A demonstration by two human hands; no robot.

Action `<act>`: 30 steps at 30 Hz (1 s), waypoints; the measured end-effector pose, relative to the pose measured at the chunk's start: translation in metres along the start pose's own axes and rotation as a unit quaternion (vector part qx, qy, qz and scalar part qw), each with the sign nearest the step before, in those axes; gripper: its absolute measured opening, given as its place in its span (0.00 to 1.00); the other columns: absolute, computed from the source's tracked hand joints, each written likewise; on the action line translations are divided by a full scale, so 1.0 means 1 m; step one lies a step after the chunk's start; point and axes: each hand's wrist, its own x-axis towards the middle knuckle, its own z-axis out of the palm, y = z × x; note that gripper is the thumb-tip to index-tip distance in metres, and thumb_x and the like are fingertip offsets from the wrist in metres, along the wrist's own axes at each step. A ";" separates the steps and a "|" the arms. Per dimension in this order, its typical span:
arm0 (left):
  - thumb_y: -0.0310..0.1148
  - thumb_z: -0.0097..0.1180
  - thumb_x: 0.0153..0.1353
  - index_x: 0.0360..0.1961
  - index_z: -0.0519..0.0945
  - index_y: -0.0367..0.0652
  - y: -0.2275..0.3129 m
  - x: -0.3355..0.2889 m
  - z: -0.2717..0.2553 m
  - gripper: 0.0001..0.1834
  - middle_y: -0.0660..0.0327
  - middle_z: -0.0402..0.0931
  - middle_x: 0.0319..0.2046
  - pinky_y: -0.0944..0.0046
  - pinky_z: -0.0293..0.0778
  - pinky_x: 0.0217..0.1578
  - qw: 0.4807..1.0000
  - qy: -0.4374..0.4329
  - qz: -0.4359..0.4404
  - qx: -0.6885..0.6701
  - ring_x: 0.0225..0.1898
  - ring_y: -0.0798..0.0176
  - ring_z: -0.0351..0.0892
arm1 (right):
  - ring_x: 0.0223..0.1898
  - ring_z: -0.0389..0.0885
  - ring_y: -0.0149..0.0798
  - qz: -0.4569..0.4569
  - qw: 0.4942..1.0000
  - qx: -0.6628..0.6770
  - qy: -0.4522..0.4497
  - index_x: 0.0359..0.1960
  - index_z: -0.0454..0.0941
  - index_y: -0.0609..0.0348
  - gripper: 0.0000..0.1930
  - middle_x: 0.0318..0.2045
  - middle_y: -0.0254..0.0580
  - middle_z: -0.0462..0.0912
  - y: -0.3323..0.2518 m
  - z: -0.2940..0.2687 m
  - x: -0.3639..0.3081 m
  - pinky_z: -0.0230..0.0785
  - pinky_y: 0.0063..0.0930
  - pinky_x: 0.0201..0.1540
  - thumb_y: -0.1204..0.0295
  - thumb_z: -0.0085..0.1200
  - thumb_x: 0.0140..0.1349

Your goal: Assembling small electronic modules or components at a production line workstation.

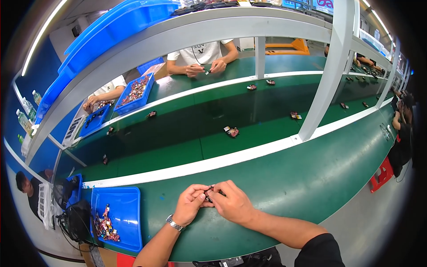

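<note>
Close together over the green worktop (284,178), my left hand (188,205) and my right hand (234,204) both grip one small dark red electronic part (209,194). Fingertips and thumbs cover most of it, so its details are hidden. A metal-banded watch (174,222) is on my left wrist. To the left of my hands stands a shallow blue tray (129,207), with a heap of small red, white and dark electronic parts (106,226) at its left side.
Beyond a white rail (178,167), a green conveyor belt (178,142) carries scattered small parts, one being a red-and-white part (231,131). Grey posts (327,75) rise from the rail. Across the belt, people work beside a filled blue bin (129,106). Black cables (73,222) lie left of my tray.
</note>
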 end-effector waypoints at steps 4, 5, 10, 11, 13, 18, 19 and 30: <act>0.23 0.46 0.71 0.53 0.71 0.33 0.002 0.001 0.006 0.11 0.51 0.79 0.49 0.61 0.83 0.47 1.000 0.024 0.000 -0.013 0.47 0.61 0.82 | 0.37 0.77 0.40 0.025 0.999 0.042 0.015 0.37 0.82 0.62 0.10 0.36 0.39 0.76 0.001 0.001 0.002 0.77 0.30 0.34 0.82 0.63 0.51; 0.22 0.47 0.70 0.52 0.72 0.33 0.000 0.001 0.006 0.11 0.52 0.79 0.48 0.63 0.84 0.44 0.999 0.049 0.006 0.010 0.46 0.62 0.82 | 0.37 0.78 0.41 0.032 0.997 0.062 0.013 0.37 0.82 0.62 0.10 0.37 0.41 0.77 0.002 0.002 0.002 0.77 0.30 0.35 0.83 0.62 0.52; 0.20 0.52 0.67 0.48 0.74 0.33 -0.004 0.003 0.014 0.10 0.53 0.80 0.45 0.65 0.84 0.38 0.993 0.104 0.028 0.053 0.43 0.64 0.82 | 0.36 0.83 0.39 0.101 0.983 0.151 0.006 0.39 0.81 0.64 0.11 0.40 0.44 0.78 0.006 0.001 0.002 0.78 0.28 0.36 0.84 0.60 0.53; 0.20 0.52 0.66 0.47 0.74 0.34 -0.003 0.003 0.016 0.09 0.53 0.80 0.43 0.66 0.84 0.36 0.991 0.112 0.034 0.061 0.41 0.65 0.82 | 0.35 0.84 0.37 0.153 0.970 0.191 -0.003 0.39 0.81 0.64 0.10 0.40 0.44 0.78 0.005 0.000 0.003 0.78 0.26 0.37 0.84 0.60 0.54; 0.20 0.53 0.66 0.47 0.74 0.34 -0.003 0.003 0.018 0.09 0.54 0.81 0.42 0.67 0.84 0.35 0.990 0.120 0.040 0.068 0.38 0.66 0.82 | 0.33 0.84 0.36 0.204 0.952 0.229 -0.013 0.40 0.81 0.65 0.10 0.40 0.45 0.79 0.005 0.001 0.004 0.78 0.25 0.37 0.84 0.59 0.55; 0.20 0.53 0.67 0.47 0.75 0.33 -0.006 0.002 0.013 0.09 0.55 0.80 0.42 0.67 0.83 0.35 0.989 0.107 0.036 0.097 0.40 0.67 0.81 | 0.32 0.84 0.35 0.204 0.950 0.234 -0.027 0.41 0.80 0.63 0.09 0.38 0.43 0.78 0.006 0.003 0.004 0.78 0.26 0.35 0.80 0.59 0.59; 0.20 0.53 0.67 0.47 0.75 0.33 -0.006 0.001 0.013 0.09 0.55 0.80 0.42 0.67 0.83 0.35 0.989 0.108 0.037 0.096 0.40 0.67 0.81 | 0.32 0.84 0.35 0.203 0.950 0.233 -0.029 0.41 0.80 0.63 0.09 0.38 0.43 0.78 0.005 0.004 0.004 0.78 0.26 0.35 0.80 0.59 0.59; 0.19 0.53 0.65 0.46 0.74 0.34 -0.005 0.001 0.013 0.09 0.54 0.80 0.40 0.67 0.83 0.34 0.988 0.096 0.045 0.112 0.40 0.66 0.82 | 0.33 0.83 0.31 0.214 0.941 0.262 -0.020 0.40 0.81 0.66 0.07 0.38 0.43 0.79 0.008 0.008 0.002 0.78 0.22 0.36 0.81 0.60 0.59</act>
